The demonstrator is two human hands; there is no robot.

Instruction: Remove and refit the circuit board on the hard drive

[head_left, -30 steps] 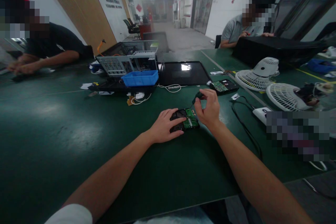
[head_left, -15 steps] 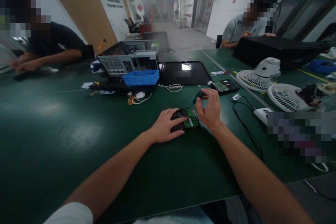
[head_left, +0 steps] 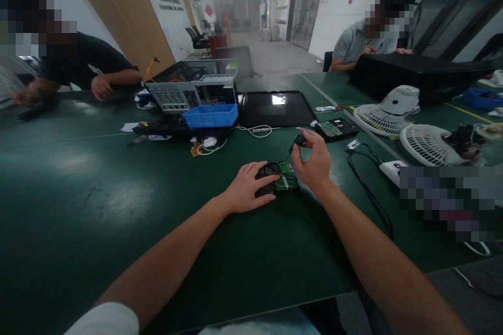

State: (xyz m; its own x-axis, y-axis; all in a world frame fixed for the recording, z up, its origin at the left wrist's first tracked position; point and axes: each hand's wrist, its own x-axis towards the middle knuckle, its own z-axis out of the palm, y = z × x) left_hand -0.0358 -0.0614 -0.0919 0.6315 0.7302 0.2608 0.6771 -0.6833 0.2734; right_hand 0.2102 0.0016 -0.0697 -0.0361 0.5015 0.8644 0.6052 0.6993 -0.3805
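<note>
A black hard drive (head_left: 288, 182) with a green circuit board on its upper face lies flat on the green table. My left hand (head_left: 247, 188) grips it from the left, fingers over the top and thumb along the near edge, covering part of the black casing. Between the bent fingers of my right hand (head_left: 316, 163) is a dark green-handled screwdriver (head_left: 297, 142). Its thin shaft slants down to the far edge of the circuit board; I cannot make out exactly where the tip sits.
Beyond the drive stand an opened computer case (head_left: 173, 97) and a blue tray (head_left: 212, 115). A second hard drive (head_left: 337, 129) lies to the right, near white fans (head_left: 379, 119) and a black cable (head_left: 367, 188). Two other people sit across the table.
My right hand has risen very slightly with the screwdriver; my left hand and the drive stay put. The person at left has brought one hand back toward the body.
</note>
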